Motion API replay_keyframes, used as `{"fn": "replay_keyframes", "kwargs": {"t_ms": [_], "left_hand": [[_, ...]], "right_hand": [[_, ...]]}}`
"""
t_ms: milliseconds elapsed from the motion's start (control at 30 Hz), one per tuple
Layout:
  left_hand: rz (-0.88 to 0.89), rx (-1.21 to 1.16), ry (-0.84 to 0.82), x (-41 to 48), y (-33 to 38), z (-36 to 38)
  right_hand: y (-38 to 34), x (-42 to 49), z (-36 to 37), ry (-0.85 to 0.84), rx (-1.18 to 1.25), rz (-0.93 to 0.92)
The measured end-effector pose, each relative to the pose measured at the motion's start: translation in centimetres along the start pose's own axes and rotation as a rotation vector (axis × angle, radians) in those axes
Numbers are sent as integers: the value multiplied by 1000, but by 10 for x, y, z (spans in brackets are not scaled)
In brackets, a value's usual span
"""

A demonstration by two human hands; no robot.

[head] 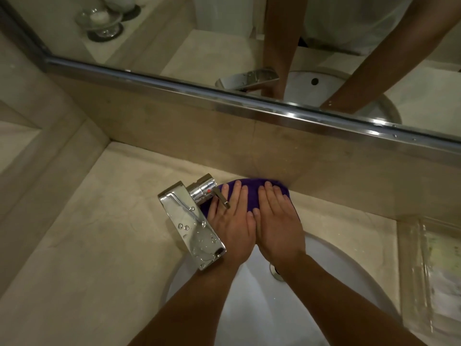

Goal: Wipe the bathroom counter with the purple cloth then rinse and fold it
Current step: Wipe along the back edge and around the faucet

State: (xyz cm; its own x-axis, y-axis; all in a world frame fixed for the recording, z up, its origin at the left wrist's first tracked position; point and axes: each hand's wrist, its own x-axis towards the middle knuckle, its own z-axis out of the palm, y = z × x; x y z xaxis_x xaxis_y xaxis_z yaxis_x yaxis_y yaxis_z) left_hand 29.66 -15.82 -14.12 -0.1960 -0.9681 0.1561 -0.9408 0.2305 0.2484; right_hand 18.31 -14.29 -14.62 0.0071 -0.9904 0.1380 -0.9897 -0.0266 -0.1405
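Note:
The purple cloth [252, 189] lies flat on the beige stone counter [104, 221], behind the sink and right of the tap, against the backsplash. My left hand [232, 218] and my right hand [277, 221] rest side by side on top of it, palms down, fingers stretched out flat and pressing it onto the counter. Most of the cloth is hidden under my hands. The white oval sink [324, 283] lies below my forearms.
A chrome tap [192, 221] with water drops and a lever handle [222, 198] stands just left of my left hand. A clear plastic tray [434, 265] sits on the counter at the right. A mirror with a chrome rail [224, 93] runs along the back.

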Motion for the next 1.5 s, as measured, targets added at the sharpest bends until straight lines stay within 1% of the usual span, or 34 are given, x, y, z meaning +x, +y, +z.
{"fn": "replay_keyframes", "kwargs": {"t_ms": [267,433,733,900,1100,1200,1333,1500], "left_hand": [[-110,-16,-29,2,0,0],[-127,16,-75,4,1,0],[-121,40,-93,8,2,-2],[-65,69,-76,11,4,-3],[144,80,-103,19,4,2],[197,58,-117,22,4,0],[239,63,-62,21,5,-2],[75,49,97,-1,4,3]], "right_hand": [[6,16,0,6,27,-199],[7,18,3,2,40,-196],[9,17,3,-58,63,-175],[15,14,-3,-78,86,-167],[32,-6,-7,-88,52,-61],[34,-12,-10,-73,37,-20],[35,-16,-11,-63,-30,-7],[25,-15,-15,-43,-7,7]]}}
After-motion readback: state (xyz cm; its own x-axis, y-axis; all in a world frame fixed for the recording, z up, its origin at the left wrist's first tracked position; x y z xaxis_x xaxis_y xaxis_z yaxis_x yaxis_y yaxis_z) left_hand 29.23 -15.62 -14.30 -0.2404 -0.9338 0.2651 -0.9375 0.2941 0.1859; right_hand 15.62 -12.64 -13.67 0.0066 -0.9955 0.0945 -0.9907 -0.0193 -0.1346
